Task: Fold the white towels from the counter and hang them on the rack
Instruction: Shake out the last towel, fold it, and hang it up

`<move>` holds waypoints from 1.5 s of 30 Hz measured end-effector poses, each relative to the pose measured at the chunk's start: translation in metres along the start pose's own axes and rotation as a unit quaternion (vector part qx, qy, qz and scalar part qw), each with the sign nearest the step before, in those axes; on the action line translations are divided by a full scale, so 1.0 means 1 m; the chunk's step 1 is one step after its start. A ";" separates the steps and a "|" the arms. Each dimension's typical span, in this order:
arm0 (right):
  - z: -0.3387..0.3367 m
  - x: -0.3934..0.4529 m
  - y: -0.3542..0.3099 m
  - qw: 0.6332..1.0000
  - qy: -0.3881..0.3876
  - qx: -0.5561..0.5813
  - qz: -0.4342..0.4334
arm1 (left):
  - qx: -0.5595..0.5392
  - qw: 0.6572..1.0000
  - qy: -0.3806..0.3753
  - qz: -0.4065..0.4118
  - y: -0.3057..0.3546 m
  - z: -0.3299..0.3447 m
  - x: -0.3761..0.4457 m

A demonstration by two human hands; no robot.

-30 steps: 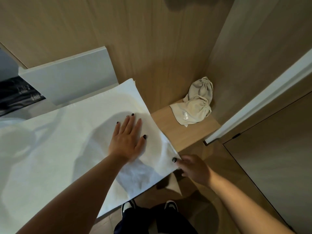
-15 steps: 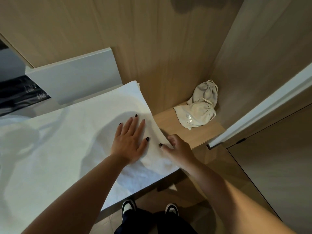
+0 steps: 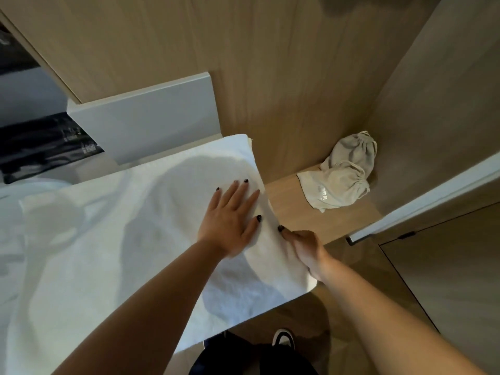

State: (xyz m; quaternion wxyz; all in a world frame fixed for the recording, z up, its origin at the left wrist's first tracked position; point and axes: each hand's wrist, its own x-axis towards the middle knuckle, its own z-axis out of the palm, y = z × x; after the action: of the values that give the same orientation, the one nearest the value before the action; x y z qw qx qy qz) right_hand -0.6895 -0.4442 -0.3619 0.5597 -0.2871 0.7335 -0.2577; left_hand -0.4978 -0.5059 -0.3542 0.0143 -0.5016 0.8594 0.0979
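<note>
Head view: a white towel (image 3: 113, 226) lies spread across the counter (image 3: 295, 212), filling the left and centre of the frame. The left hand (image 3: 230, 220) presses flat on it, fingers straight. The right hand (image 3: 303, 247) grips the towel's right edge at centre right. Two beige drawstring bags (image 3: 343, 182) sit at the right.

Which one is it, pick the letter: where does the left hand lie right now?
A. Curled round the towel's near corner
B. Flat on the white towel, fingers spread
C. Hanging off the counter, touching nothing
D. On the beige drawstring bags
B: the left hand presses flat, fingers straight and spread, on the white towel, while the right hand works the towel's right edge.
</note>
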 end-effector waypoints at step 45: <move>0.351 -0.148 -0.019 0.641 -0.188 -0.589 -0.455 | -0.466 0.639 0.293 -0.537 -0.125 -0.013 -0.389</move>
State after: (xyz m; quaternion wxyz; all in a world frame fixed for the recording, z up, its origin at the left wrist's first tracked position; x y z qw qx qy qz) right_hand -0.3165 -0.3726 -0.3337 0.2100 -0.8959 0.3859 0.0657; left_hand -0.1952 -0.2338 -0.3132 -0.4238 -0.8174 0.2383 0.3090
